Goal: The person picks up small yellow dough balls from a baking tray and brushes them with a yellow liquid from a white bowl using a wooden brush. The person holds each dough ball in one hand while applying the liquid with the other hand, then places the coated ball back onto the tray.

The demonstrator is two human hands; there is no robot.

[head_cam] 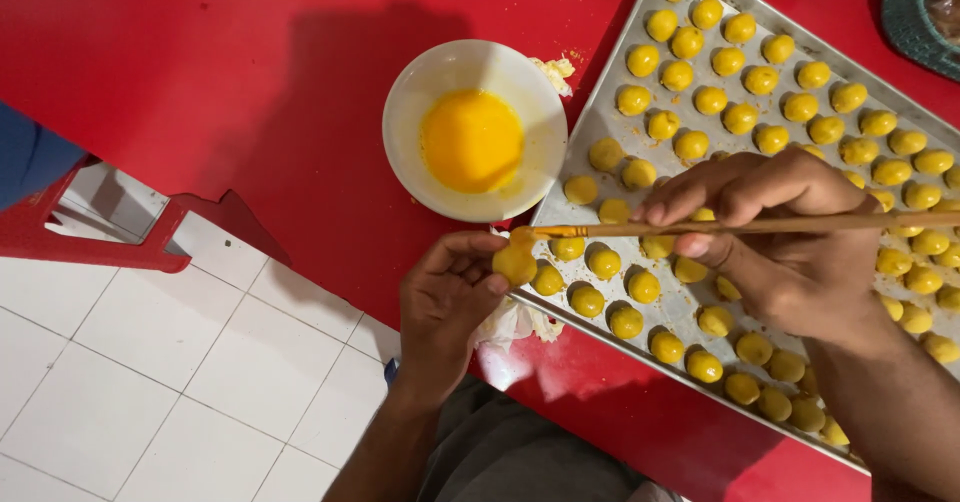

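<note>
Red worktop (250, 82) carries a white bowl (476, 130) of yellow egg wash beside a metal tray (600, 122) of dough balls; glazing appears to be in hand. One dough ball (515, 262) is pinched in the left hand (450, 287) at the tray's near corner, met by a brush (700, 228) clamped in the right hand (785, 232). Free room for setting it down is judged narrow, with gaps only between the rows.

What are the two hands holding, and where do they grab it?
The left hand pinches a yellow dough ball by its sides with its fingertips. The right hand grips a thin wooden brush midway along its handle.
</note>
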